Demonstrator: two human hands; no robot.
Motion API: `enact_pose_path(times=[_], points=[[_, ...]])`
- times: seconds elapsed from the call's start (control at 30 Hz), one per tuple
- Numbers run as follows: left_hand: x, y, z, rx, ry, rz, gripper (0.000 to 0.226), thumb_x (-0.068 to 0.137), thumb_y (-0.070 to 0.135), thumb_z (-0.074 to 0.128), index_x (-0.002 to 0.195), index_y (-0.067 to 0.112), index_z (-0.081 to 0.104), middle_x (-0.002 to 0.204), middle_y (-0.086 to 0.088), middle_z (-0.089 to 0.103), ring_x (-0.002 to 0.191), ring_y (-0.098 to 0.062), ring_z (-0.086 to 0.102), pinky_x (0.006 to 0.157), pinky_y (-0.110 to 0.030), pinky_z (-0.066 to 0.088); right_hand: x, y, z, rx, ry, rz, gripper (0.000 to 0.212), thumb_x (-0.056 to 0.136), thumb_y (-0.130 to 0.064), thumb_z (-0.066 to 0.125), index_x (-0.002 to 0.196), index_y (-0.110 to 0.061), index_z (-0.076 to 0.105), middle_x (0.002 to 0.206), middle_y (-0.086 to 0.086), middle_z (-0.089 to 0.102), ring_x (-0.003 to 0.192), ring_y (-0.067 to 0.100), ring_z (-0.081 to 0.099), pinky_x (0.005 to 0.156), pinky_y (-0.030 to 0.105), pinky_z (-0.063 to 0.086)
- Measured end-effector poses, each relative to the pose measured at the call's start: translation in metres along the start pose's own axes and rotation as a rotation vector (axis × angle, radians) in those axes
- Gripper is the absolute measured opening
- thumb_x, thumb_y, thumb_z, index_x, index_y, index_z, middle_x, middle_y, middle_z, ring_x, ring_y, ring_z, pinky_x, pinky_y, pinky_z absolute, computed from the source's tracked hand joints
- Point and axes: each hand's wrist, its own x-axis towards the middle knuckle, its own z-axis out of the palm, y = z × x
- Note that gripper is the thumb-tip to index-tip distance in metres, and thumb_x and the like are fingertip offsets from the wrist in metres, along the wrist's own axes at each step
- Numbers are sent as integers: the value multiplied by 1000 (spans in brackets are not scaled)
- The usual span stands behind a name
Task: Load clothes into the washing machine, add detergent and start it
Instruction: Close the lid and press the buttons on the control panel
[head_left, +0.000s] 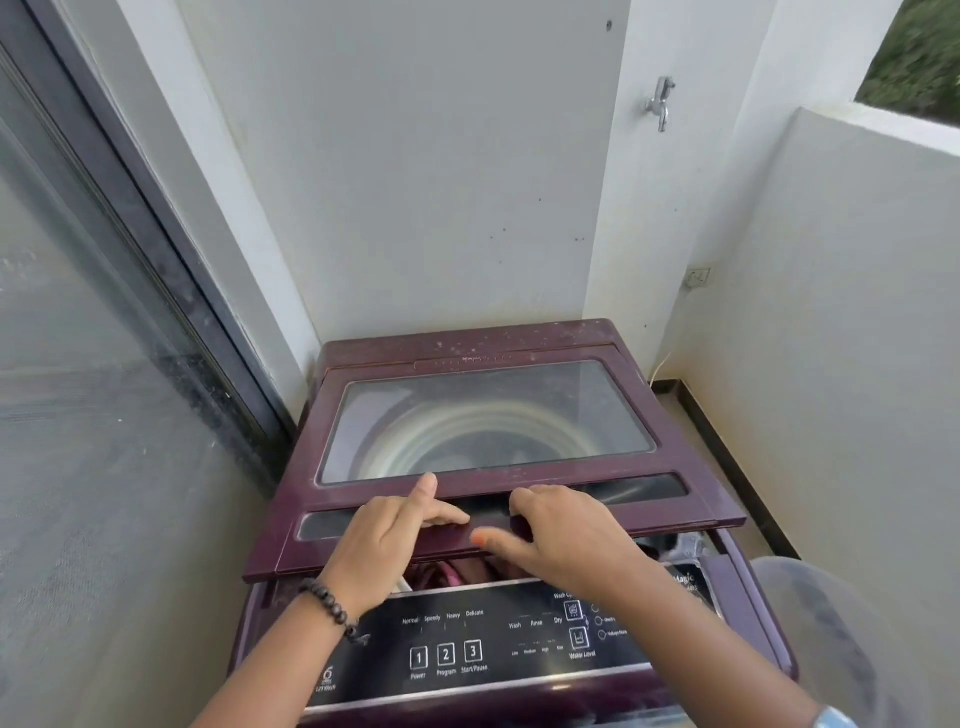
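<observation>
A maroon top-loading washing machine (270, 613) stands in front of me. Its glass-windowed lid (488, 421) is tilted, the front edge lifted a little above the opening. My left hand (384, 540) and my right hand (561, 535) both grip that front edge, fingers on top and thumbs under it. Pink and dark clothes (447, 574) show through the gap below the lid. The drum ring is visible through the glass. The black control panel (467, 649) with buttons marked Power, Program and Start/Pause lies below my wrists.
A dark-framed sliding glass door (104, 312) runs along the left. White walls close in behind and on the right, with a metal tap (661, 103) and a wall socket (698, 277). A translucent round container (831, 639) sits at the lower right.
</observation>
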Motion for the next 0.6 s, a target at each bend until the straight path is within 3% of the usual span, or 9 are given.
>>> enact_pose_path(times=[0.2,0.3,0.6], points=[[-2,-20,9,-58,-20,-30,70,92,60,18,90,30,81,93,20,76,99,5,66,98,-22,47,4,9,22,30,-32,21,34,105,-41,31,82,-18,41,94,8,64,91,29,58,72,36,37],[-2,-26,14,-93,-16,-30,61,96,45,22,90,27,81,93,19,76,99,5,67,100,-25,48,5,13,31,20,-49,32,31,104,-37,33,82,-18,41,93,7,64,90,28,58,68,34,33],[-3,-44,23,-116,-16,8,56,95,29,25,91,23,80,94,17,76,101,2,67,104,-33,46,7,16,47,31,-50,63,28,104,-34,37,81,-19,42,94,7,65,90,30,59,68,35,35]])
